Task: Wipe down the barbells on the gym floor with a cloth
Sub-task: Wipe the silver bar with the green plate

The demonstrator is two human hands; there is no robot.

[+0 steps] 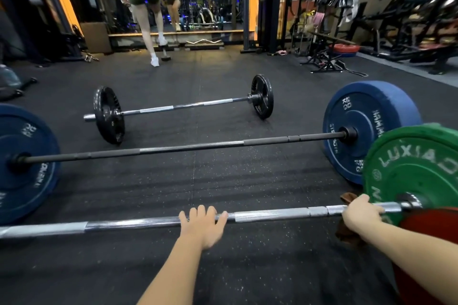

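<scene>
Fingers (pixel 201 210) of left hand (pixel 202 226) curl over nearest barbell (pixel 148 223); right hand (pixel 361 214) clamps cloth (pixel 347 235) round it.

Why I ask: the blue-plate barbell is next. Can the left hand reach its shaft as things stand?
Probably yes, with a forward lean: the left hand holds the nearest bar, and only floor mat lies between it and the blue-plate barbell.

A green plate (pixel 418 176), blue plates (pixel 359 116), black plates (pixel 109 114), brown cloth (pixel 348 236), silver bar (pixel 272 215) (paler knurled bands), white-flecked black floor (pixel 247 267).
</scene>
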